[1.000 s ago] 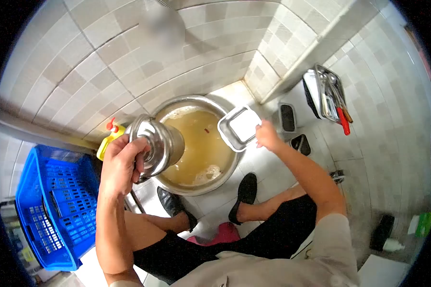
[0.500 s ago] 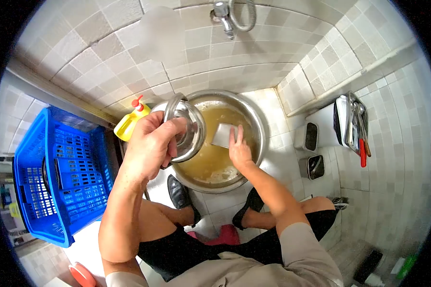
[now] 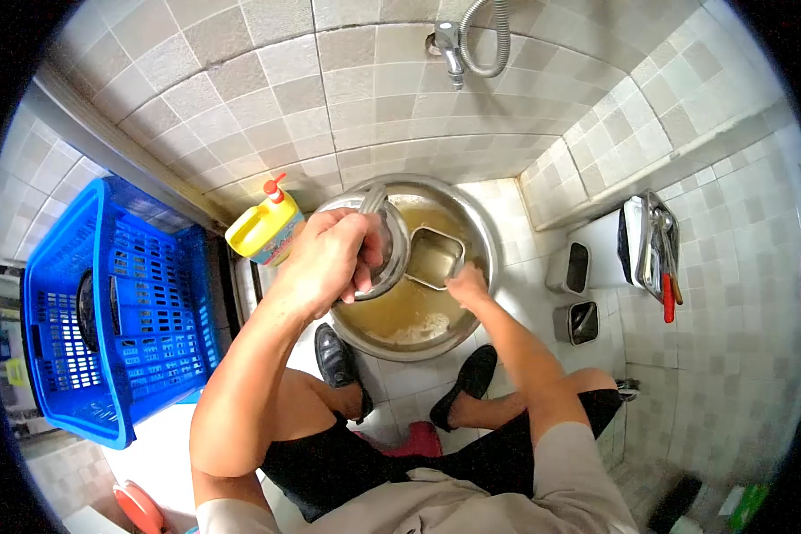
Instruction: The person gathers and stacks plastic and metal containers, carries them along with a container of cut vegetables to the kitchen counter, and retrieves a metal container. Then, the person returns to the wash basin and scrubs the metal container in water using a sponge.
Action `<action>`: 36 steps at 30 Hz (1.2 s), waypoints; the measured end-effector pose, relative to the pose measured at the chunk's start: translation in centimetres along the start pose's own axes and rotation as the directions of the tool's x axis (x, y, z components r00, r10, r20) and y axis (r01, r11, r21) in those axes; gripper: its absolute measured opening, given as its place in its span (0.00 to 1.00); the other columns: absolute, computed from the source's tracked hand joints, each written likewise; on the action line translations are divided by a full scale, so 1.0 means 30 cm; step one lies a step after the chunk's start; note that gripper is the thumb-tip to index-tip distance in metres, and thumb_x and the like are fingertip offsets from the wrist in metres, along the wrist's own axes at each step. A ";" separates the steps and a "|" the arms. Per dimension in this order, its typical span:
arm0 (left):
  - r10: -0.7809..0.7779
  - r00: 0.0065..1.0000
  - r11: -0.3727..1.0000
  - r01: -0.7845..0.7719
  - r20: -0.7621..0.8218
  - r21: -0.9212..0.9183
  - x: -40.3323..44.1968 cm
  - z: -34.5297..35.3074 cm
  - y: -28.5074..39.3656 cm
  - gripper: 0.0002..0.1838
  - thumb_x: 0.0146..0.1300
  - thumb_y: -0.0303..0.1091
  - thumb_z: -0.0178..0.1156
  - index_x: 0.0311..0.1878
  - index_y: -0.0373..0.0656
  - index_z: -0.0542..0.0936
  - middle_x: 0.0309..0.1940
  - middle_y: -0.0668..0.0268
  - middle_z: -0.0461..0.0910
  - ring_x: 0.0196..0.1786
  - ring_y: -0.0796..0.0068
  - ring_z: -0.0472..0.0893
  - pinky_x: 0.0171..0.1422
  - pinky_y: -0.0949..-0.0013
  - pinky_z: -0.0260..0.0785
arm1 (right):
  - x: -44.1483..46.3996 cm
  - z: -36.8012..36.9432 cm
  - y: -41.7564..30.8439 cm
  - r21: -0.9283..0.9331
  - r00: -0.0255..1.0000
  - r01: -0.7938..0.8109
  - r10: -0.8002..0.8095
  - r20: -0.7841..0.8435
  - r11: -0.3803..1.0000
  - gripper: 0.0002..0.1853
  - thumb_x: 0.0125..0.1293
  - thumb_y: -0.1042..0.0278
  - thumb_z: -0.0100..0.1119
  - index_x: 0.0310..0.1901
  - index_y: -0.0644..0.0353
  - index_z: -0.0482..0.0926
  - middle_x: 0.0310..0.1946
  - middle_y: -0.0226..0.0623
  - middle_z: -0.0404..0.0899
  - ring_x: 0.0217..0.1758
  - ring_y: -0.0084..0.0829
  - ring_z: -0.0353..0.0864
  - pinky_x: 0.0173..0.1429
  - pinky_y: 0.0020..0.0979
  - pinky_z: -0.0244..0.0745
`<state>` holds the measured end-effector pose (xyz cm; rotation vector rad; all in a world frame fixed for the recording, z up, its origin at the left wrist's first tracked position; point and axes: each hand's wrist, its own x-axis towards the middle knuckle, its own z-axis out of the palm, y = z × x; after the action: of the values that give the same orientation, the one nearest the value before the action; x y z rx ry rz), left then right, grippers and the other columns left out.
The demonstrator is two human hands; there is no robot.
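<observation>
My left hand (image 3: pixel 343 254) is closed around a round, shiny metal piece (image 3: pixel 392 258), perhaps a lid or shallow bowl, tilted above the basin's left side. Its far side is partly behind my fingers. With my right hand (image 3: pixel 468 285) I grip the corner of a small rectangular metal container (image 3: pixel 437 255), whose open mouth faces up and shows murky liquid or wet metal inside. Both are over a wide steel basin (image 3: pixel 485 311) of cloudy brownish water (image 3: pixel 374 319) with some foam near its front edge.
A yellow bottle (image 3: pixel 267 224) with a red pump stands left of the basin, near a large blue basket (image 3: pixel 107 356). To the right are two small metal containers (image 3: pixel 581 322) and a tray of utensils (image 3: pixel 654 240). A tap (image 3: pixel 451 55) juts from the tiled wall.
The rectangular container has turned from showing its flat outer side to showing its open mouth. My left hand and the round metal piece have moved right and slightly down. The view has shifted.
</observation>
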<state>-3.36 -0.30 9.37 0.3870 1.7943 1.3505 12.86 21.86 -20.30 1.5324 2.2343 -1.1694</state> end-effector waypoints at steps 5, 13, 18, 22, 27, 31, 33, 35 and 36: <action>-0.042 0.996 0.995 0.035 0.077 0.088 -0.022 0.060 0.035 0.13 0.63 0.38 0.54 0.32 0.36 0.77 0.18 0.67 0.72 0.16 0.75 0.74 0.17 0.71 0.66 | -0.145 -0.270 -0.199 0.027 0.798 0.591 -0.579 -0.169 0.806 0.31 0.60 0.67 0.64 0.64 0.68 0.68 0.58 0.57 0.76 0.61 0.55 0.76 0.63 0.46 0.73; 0.462 0.879 0.817 -0.472 0.114 0.332 -0.014 0.203 -0.001 0.18 0.56 0.28 0.57 0.49 0.33 0.72 0.31 0.58 0.80 0.34 0.73 0.79 0.39 0.67 0.72 | -0.606 -0.579 -0.502 -0.082 0.199 0.975 -0.977 -0.070 0.205 0.26 0.57 0.76 0.61 0.59 0.65 0.70 0.51 0.52 0.80 0.56 0.51 0.80 0.57 0.47 0.75; 0.381 0.904 0.879 -0.419 0.192 0.230 -0.046 0.310 -0.009 0.19 0.53 0.22 0.58 0.50 0.36 0.68 0.35 0.58 0.81 0.37 0.75 0.78 0.43 0.68 0.73 | -0.663 -0.636 -0.429 -0.063 0.398 0.917 -0.913 0.084 0.394 0.16 0.56 0.78 0.58 0.47 0.65 0.74 0.41 0.54 0.81 0.48 0.57 0.80 0.52 0.49 0.75; 0.466 0.861 0.829 -0.505 0.203 0.241 -0.078 0.350 0.002 0.19 0.55 0.22 0.55 0.52 0.36 0.69 0.41 0.57 0.82 0.45 0.72 0.81 0.50 0.69 0.73 | -0.672 -0.708 -0.303 -0.050 0.483 0.875 -0.875 0.034 0.481 0.09 0.57 0.77 0.60 0.41 0.66 0.78 0.35 0.46 0.81 0.39 0.41 0.80 0.44 0.40 0.75; 0.559 0.820 0.786 -0.571 0.122 0.236 -0.070 0.306 -0.006 0.17 0.59 0.22 0.54 0.52 0.36 0.70 0.43 0.58 0.83 0.47 0.70 0.82 0.53 0.67 0.74 | -0.625 -0.836 -0.127 -0.052 0.789 0.613 -0.614 -0.012 0.788 0.09 0.59 0.72 0.62 0.39 0.67 0.80 0.27 0.30 0.78 0.32 0.21 0.76 0.37 0.26 0.71; 0.534 0.840 0.807 -0.540 0.095 0.237 -0.053 0.261 -0.015 0.13 0.62 0.21 0.53 0.50 0.34 0.70 0.41 0.57 0.81 0.49 0.68 0.82 0.56 0.66 0.73 | -0.563 -0.863 0.018 0.224 0.936 0.344 -0.352 -0.003 0.912 0.07 0.58 0.71 0.62 0.35 0.66 0.80 0.23 0.30 0.75 0.25 0.21 0.73 0.31 0.26 0.68; 0.532 0.842 0.814 -0.538 0.090 0.221 -0.034 0.240 -0.029 0.13 0.62 0.22 0.53 0.50 0.34 0.70 0.40 0.59 0.80 0.49 0.69 0.82 0.56 0.67 0.74 | -0.508 -0.847 0.102 0.303 0.963 0.261 -0.268 -0.020 0.917 0.06 0.59 0.71 0.62 0.34 0.66 0.80 0.22 0.29 0.74 0.22 0.22 0.71 0.29 0.26 0.67; 0.553 0.830 0.806 -0.554 0.066 0.210 -0.009 0.223 -0.045 0.13 0.61 0.23 0.54 0.49 0.34 0.72 0.38 0.57 0.82 0.45 0.69 0.83 0.52 0.67 0.75 | -0.450 -0.823 0.185 0.409 0.991 0.127 -0.136 -0.007 0.904 0.06 0.61 0.72 0.61 0.33 0.65 0.79 0.21 0.29 0.73 0.21 0.22 0.71 0.28 0.25 0.67; 0.577 0.816 0.796 -0.573 0.040 0.194 -0.002 0.218 -0.049 0.13 0.60 0.24 0.55 0.48 0.33 0.73 0.37 0.56 0.85 0.42 0.69 0.84 0.48 0.67 0.76 | -0.414 -0.798 0.231 0.469 0.993 0.116 -0.115 -0.031 0.875 0.05 0.61 0.72 0.61 0.30 0.64 0.78 0.19 0.30 0.72 0.20 0.23 0.71 0.26 0.26 0.67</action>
<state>2.02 3.32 7.61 1.1085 1.9150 1.5790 30.67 30.77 -0.84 1.5632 2.1701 -1.8585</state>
